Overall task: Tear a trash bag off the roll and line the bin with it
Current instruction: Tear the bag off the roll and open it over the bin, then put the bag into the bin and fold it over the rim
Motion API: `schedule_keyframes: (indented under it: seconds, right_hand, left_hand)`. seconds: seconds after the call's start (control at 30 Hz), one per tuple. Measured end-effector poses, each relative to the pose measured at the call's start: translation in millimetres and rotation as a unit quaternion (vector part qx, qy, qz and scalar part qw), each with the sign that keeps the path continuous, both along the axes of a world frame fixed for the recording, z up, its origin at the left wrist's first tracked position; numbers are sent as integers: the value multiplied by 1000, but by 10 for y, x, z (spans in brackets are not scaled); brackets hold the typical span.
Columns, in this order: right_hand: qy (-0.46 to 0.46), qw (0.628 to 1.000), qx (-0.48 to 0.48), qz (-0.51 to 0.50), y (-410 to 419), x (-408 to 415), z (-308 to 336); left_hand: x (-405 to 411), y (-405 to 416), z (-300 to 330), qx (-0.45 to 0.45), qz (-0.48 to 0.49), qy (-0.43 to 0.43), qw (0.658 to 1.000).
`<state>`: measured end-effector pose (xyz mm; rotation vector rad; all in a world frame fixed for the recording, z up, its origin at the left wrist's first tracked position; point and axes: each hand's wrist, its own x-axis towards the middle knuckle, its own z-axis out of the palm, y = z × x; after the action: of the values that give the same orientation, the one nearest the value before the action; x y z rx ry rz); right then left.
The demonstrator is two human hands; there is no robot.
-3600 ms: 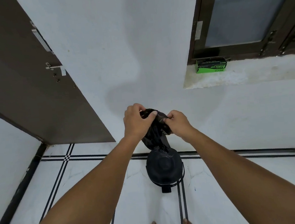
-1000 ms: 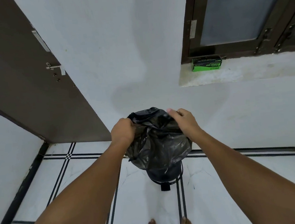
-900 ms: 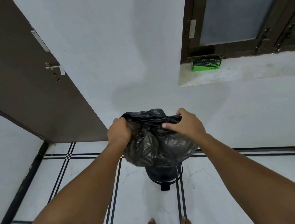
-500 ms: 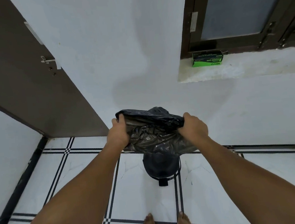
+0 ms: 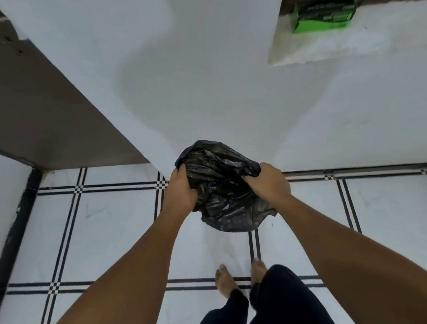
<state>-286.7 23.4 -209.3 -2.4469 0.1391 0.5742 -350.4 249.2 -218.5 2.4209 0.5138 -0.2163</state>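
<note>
Both of our hands are closed on the black trash bag (image 5: 224, 186), just right of the middle of the frame: our left hand (image 5: 180, 190) pinches the mouth at its left edge, fingers curled into the film, and our right hand (image 5: 269, 185) clamps the right edge in a fist. Between the two grips the mouth is pulled partly open and the crumpled body sags below, toward the lower centre. The bin itself we cannot see; the bag covers the spot where we judge it to stand, on the tiled floor (image 5: 110, 233) ahead of our bare feet (image 5: 225, 281).

As we read it, the bag is already off the roll and opened, and the step in hand is getting it down into the bin and over the rim. To do that well, we should keep the two grips opposite each other and spread them until the mouth is wider than the rim, lower the slack body in first, then fold the edge outward all the way round. The film is thin and slippery, so steady, even tension from both sides beats a sharp tug, which could tear it or pull one side free. Air trapped underneath may need pressing out.

At the upper right of the frame, well apart, a green box (image 5: 323, 15) sits on the window ledge (image 5: 351, 43).
</note>
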Motion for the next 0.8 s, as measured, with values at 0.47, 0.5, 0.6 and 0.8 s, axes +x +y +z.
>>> schedule_keyframes:
  seconds: [0.47, 0.5, 0.6, 0.8]
  right_hand:
    - [107, 994, -4, -2, 317, -405, -1231]
    - [104, 995, -8, -4, 337, -391, -1272]
    - [106, 994, -19, -6, 360, -344, -1376]
    - [122, 992, -12, 15, 360, -344, -1661]
  left_hand:
    - [-413, -351, -1257, -112, -19, 95, 989]
    - [-406, -344, -1297, -109, -15, 101, 989]
    - [-390, -357, -1391, -110, -18, 110, 988]
    - [-465, -406, -1596, -101, -49, 143, 983]
